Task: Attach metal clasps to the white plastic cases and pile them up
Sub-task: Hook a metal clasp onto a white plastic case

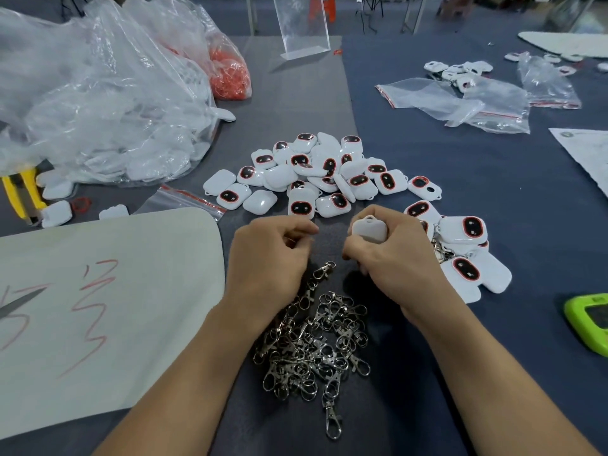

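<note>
Case [370, 229] held in right hand [396, 261].

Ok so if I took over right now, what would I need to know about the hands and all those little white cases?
Right hand grips one white case. Left hand has its fingers curled beside it; whether they pinch a clasp is hidden.
Loose clasps lie heaped between the forearms. Unclasped cases are heaped ahead of the hands.
Done: a small pile of clasped cases at the right.
Left: clasp the held case, then the many ahead, and add them to that pile.
</note>
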A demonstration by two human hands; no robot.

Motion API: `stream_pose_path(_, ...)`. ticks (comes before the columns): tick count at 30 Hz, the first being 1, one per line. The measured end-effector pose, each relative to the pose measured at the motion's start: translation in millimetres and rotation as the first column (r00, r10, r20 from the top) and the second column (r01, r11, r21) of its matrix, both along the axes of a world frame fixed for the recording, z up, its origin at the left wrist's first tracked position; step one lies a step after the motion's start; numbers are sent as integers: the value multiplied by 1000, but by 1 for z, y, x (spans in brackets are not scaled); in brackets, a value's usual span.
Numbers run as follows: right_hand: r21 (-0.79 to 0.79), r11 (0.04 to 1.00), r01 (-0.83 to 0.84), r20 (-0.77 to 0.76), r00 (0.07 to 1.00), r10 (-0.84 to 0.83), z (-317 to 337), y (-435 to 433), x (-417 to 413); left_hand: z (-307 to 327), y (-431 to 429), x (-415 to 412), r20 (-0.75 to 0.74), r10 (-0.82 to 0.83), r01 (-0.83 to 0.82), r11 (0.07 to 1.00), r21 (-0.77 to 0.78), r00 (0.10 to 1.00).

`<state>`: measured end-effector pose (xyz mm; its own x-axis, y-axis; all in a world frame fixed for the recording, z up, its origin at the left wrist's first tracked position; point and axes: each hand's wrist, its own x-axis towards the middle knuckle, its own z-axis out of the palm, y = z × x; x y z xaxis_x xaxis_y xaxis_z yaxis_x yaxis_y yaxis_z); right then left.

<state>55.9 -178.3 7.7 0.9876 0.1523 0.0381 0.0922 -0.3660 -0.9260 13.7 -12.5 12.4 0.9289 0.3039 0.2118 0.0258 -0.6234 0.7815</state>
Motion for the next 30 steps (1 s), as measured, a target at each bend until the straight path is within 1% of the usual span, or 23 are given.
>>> stream_pose_path(1, -39, 999, -3, 20, 1000, 4, 0, 0, 0, 3, 5, -1, -17, -31, 31, 999, 8, 999)
stream_pose_path(2, -71, 997, 0, 38, 999, 3, -1, 0, 0, 7, 9, -2, -60, -111, 111, 994, 6, 992)
stream_pose_path(3, -92, 996, 2, 53, 999, 3, -1, 0, -1, 11, 12, -4, -140, -220, 225, 974, 21, 965)
stream_pose_path(4, -103, 995, 1, 63, 998, 6, -1, 0, -1, 15, 15, -7, -239, -315, 339, 938, 70, 919)
stream_pose_path(5, -112, 994, -3, 70, 997, 11, -1, 0, -1, 18, 17, -9, -334, -365, 429, 893, 139, 869)
stream_pose_path(6, -122, 992, -6, 75, 997, 16, -1, 0, -2, 20, 19, -10, -397, -385, 484, 855, 187, 833)
stream_pose_path(7, -132, 991, -8, 77, 997, 18, -1, 0, -2, 21, 20, -11, -430, -397, 514, 835, 198, 811)
stream_pose_path(9, -139, 990, -9, 78, 997, 21, -1, -1, -3, 24, 24, -11, -450, -405, 523, 834, 174, 796)
stream_pose_path(11, -137, 991, -13, 76, 997, 24, -1, 0, -4, 23, 24, -12, -443, -384, 496, 852, 170, 810)
stream_pose_path(14, -138, 990, -7, 72, 997, 17, 0, 2, -4, 16, 21, -13, -372, -343, 426, 889, 167, 863)
stream_pose_path(16, -138, 990, -5, 62, 998, 14, 1, 2, -4, 11, 16, -14, -316, -302, 343, 936, 79, 899)
stream_pose_path(18, -97, 995, -14, 38, 999, 18, 3, 1, -5, 9, 12, -13, -231, -262, 238, 963, -126, 937)
stream_pose_path(20, 8, 999, -52, -11, 999, 52, 6, 2, -7, 10, 9, -12, -140, -231, 167, 916, -365, 963)
stream_pose_path(22, 134, 984, -122, -72, 989, 132, 10, 2, -9, 10, 5, -10, -86, -194, 121, 841, -527, 977)
stream_pose_path(25, 261, 944, -201, -131, 962, 241, 14, 3, -12, 10, 3, -9, -44, -145, 80, 746, -661, 988)
stream_pose_path(27, 290, 937, -197, -144, 959, 246, 14, 4, -12, 10, 2, -8, -20, -128, 76, 702, -708, 992)
stream_pose_path(30, 285, 944, -164, -157, 964, 215, 14, 5, -12, 8, 2, -7, -15, -133, 76, 651, -756, 991)
